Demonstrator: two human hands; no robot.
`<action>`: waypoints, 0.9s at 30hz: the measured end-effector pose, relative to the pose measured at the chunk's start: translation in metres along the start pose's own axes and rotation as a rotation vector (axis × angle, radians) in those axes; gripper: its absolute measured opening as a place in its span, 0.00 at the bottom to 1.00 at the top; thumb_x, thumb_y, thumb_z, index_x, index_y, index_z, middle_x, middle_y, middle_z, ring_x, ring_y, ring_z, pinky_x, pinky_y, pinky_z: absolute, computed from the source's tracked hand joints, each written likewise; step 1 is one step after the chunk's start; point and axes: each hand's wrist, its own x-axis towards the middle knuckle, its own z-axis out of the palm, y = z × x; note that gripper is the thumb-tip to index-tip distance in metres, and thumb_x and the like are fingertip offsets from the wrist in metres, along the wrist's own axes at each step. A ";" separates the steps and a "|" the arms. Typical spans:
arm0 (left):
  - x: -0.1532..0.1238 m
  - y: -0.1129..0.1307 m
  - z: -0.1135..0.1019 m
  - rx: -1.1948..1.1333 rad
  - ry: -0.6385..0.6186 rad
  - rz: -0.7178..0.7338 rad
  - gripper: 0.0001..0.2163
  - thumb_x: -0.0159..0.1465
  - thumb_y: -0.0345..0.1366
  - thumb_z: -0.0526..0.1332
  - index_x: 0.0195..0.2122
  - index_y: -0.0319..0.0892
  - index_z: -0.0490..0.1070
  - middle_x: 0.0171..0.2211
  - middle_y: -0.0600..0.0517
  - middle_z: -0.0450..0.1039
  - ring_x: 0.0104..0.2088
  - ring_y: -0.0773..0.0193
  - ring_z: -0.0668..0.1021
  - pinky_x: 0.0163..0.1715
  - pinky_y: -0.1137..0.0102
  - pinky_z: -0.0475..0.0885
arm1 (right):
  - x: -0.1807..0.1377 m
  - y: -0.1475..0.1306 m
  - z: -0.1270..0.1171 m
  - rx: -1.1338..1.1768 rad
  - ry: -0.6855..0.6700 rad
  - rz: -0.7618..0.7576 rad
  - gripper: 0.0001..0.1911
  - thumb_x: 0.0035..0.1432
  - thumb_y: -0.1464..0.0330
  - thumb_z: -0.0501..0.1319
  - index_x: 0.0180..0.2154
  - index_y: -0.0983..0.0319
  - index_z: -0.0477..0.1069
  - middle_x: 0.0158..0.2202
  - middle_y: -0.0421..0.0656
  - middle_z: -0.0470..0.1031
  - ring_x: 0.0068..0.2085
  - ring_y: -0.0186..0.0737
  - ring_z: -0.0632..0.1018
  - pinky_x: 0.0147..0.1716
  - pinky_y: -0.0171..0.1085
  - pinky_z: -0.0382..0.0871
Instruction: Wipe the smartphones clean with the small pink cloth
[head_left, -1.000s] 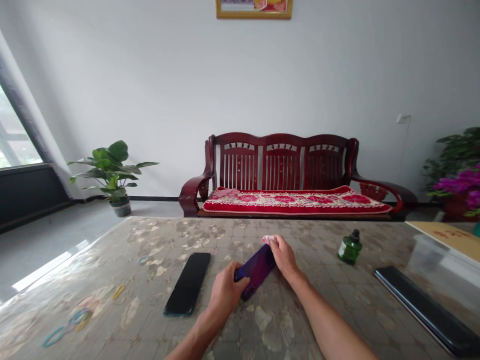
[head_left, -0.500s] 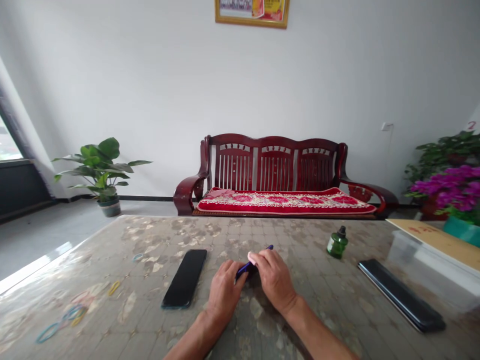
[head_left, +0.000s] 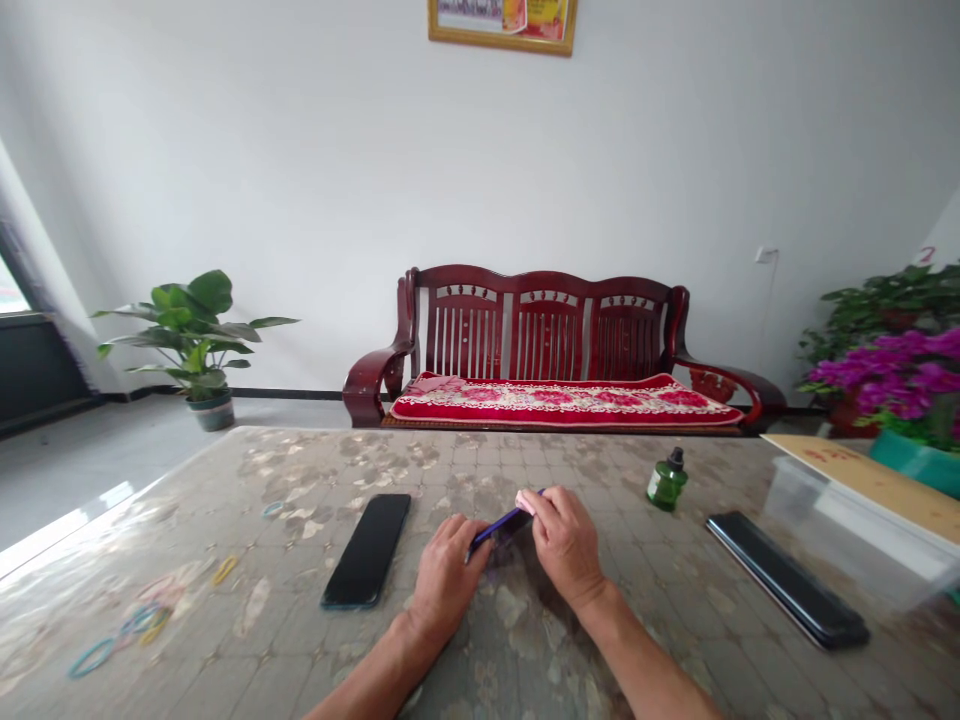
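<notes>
A slim, blue-purple pen-like thing [head_left: 496,528] slants up to the right over the table. My left hand [head_left: 448,568] is closed around its near, lower end. Between the fingers of my right hand [head_left: 566,540] is a small, pale pink-white wad [head_left: 525,502], perhaps tissue or cloth, pressed against the far end. My right fingers cover part of that end. To the left of my left hand lies a black phone [head_left: 367,550], flat and dark-screened.
A green bottle with a black cap [head_left: 667,480] stands to the right, near a dark, long, flat case-like object [head_left: 786,578] and a clear plastic box [head_left: 825,530]. Coloured bands [head_left: 120,640] lie at left. Beyond the patterned table [head_left: 315,660] is a wooden bench [head_left: 547,330].
My right hand and the pale wad have slid up and right along the blue-purple thing, baring its middle. My left hand keeps its grip. The view has shifted slightly.
</notes>
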 end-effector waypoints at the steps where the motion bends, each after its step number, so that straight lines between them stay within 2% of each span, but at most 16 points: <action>1: 0.000 0.000 0.000 0.003 0.006 0.004 0.04 0.65 0.34 0.61 0.39 0.45 0.75 0.33 0.52 0.74 0.37 0.58 0.76 0.38 0.67 0.71 | 0.000 0.000 0.000 -0.005 0.015 -0.010 0.19 0.61 0.80 0.52 0.45 0.56 0.75 0.32 0.42 0.69 0.35 0.39 0.70 0.36 0.36 0.63; 9: 0.000 -0.001 -0.002 0.003 0.014 0.064 0.05 0.65 0.34 0.60 0.39 0.46 0.75 0.32 0.52 0.74 0.36 0.60 0.76 0.37 0.69 0.72 | -0.007 -0.014 0.002 0.089 -0.057 -0.196 0.20 0.61 0.80 0.53 0.50 0.58 0.73 0.34 0.43 0.69 0.37 0.38 0.70 0.38 0.35 0.65; 11: 0.001 -0.002 -0.002 0.012 0.022 0.067 0.06 0.65 0.35 0.60 0.39 0.45 0.75 0.32 0.52 0.74 0.36 0.60 0.77 0.37 0.68 0.72 | -0.007 -0.012 0.003 0.071 -0.043 -0.186 0.20 0.61 0.80 0.54 0.49 0.58 0.74 0.33 0.42 0.68 0.36 0.38 0.70 0.37 0.35 0.65; 17: 0.003 -0.001 -0.004 0.026 0.002 0.049 0.06 0.66 0.36 0.59 0.39 0.45 0.75 0.32 0.51 0.74 0.36 0.59 0.77 0.37 0.68 0.72 | -0.004 0.009 0.005 -0.011 0.023 -0.024 0.22 0.59 0.81 0.52 0.46 0.57 0.76 0.31 0.42 0.67 0.34 0.39 0.69 0.35 0.35 0.64; 20: 0.002 0.000 -0.003 0.037 0.006 0.056 0.06 0.66 0.36 0.59 0.39 0.45 0.75 0.32 0.51 0.74 0.36 0.59 0.77 0.37 0.68 0.72 | -0.007 0.005 0.005 0.027 -0.001 -0.051 0.23 0.59 0.81 0.52 0.48 0.56 0.75 0.31 0.42 0.67 0.35 0.38 0.70 0.35 0.35 0.65; 24: -0.001 -0.001 -0.003 0.028 0.006 0.049 0.06 0.66 0.35 0.59 0.40 0.46 0.75 0.33 0.52 0.74 0.36 0.60 0.77 0.38 0.68 0.71 | -0.009 -0.011 0.004 0.097 -0.066 -0.166 0.23 0.60 0.81 0.52 0.50 0.57 0.74 0.33 0.43 0.68 0.36 0.38 0.70 0.37 0.35 0.66; 27: -0.002 -0.002 -0.003 0.026 0.000 0.035 0.06 0.67 0.36 0.59 0.42 0.46 0.75 0.33 0.52 0.74 0.37 0.60 0.77 0.38 0.68 0.72 | -0.008 -0.010 0.004 0.077 -0.063 -0.168 0.22 0.60 0.80 0.52 0.50 0.58 0.74 0.34 0.43 0.69 0.36 0.39 0.70 0.37 0.36 0.66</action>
